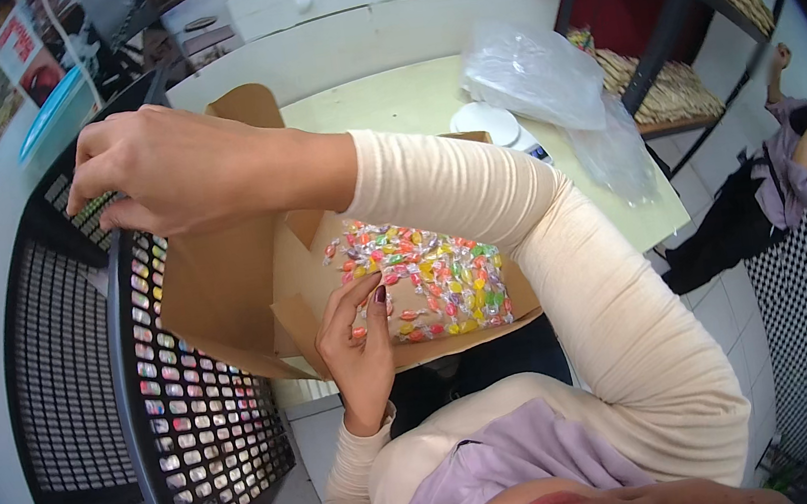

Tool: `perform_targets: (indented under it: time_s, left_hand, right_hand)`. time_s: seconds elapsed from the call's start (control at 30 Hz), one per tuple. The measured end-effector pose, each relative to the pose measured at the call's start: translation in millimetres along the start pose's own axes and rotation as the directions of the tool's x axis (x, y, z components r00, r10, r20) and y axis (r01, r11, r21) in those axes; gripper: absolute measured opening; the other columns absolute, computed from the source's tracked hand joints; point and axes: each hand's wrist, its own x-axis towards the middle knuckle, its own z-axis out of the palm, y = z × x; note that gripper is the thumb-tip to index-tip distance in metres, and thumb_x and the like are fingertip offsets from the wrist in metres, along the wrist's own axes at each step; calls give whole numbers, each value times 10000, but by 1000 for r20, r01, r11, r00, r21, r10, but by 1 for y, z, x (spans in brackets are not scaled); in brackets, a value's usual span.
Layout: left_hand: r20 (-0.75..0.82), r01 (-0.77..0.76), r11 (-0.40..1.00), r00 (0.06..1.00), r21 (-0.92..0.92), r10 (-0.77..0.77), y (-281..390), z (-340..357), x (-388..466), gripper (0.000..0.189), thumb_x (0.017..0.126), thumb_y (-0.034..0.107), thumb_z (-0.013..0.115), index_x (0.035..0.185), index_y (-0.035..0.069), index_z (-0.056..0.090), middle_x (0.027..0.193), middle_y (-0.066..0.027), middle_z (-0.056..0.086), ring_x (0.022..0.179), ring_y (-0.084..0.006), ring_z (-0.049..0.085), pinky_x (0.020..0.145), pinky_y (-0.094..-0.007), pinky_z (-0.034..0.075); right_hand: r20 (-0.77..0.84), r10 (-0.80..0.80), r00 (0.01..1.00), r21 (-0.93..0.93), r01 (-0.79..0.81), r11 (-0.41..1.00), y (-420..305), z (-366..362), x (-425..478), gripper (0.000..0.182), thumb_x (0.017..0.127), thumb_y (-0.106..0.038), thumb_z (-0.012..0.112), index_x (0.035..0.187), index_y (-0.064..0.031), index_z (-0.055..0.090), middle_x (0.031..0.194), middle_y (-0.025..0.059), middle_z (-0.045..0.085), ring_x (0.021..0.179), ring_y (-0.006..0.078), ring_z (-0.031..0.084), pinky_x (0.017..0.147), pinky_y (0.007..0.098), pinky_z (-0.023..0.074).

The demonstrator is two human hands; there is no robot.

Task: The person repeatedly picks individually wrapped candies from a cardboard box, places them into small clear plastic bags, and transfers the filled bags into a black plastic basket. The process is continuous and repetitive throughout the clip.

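An opened cardboard box [217,275] stands in front of me, with many wrapped hard candies [444,277] spread over its bottom. My left hand [358,341] reaches in over the near side. Its thumb and fingertips are close together beside the candies; whether something small is between them is unclear. My right arm crosses above the box, and my right hand [145,174] hangs over the rim of a black plastic basket [124,347] on the left. The fingers there curl downward, and their grasp is hidden. Colourful small items show through the basket's holes.
A pale table [370,105] carries a white digital scale [490,124] and clear plastic bags [533,73]. At right stands a metal shelf rack [680,14] with packed goods. Another person [778,168] is beyond it. A blue lid-like object [53,110] is behind the basket.
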Motion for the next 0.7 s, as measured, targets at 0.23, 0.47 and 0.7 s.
perform_targets:
  time_s: [0.23, 0.47, 0.7]
  left_hand:
    - [43, 2, 999, 999, 32, -3, 4, -1, 3, 169, 907, -62, 607, 1047, -61, 702, 1025, -153, 696, 889, -199, 679, 765, -297, 545]
    - [60, -30, 998, 998, 61, 26, 2, 3, 8, 159, 906, -58, 610, 1030, -62, 709, 1018, -158, 704, 893, -208, 684, 774, -305, 546]
    - [18, 59, 994, 998, 88, -61, -3, 8, 13, 132, 908, -27, 642, 1009, -53, 723, 985, -156, 721, 918, -230, 688, 836, -321, 512]
  right_hand:
    - [-62, 224, 973, -274, -233, 933, 19, -124, -84, 157, 857, -138, 728, 987, -50, 729, 1003, 123, 675, 924, 294, 667, 854, 371, 532]
    - [-109, 883, 457, -478, -803, 357, 9, -255, -260, 179, 930, -144, 680, 1027, 4, 709, 1019, 113, 685, 923, 192, 660, 859, 333, 521]
    - [-266, 858, 440, -714, -688, 131, 24, -306, -359, 436, 871, 11, 552, 1304, 59, 546, 1316, 253, 568, 1253, 406, 524, 1090, 425, 399]
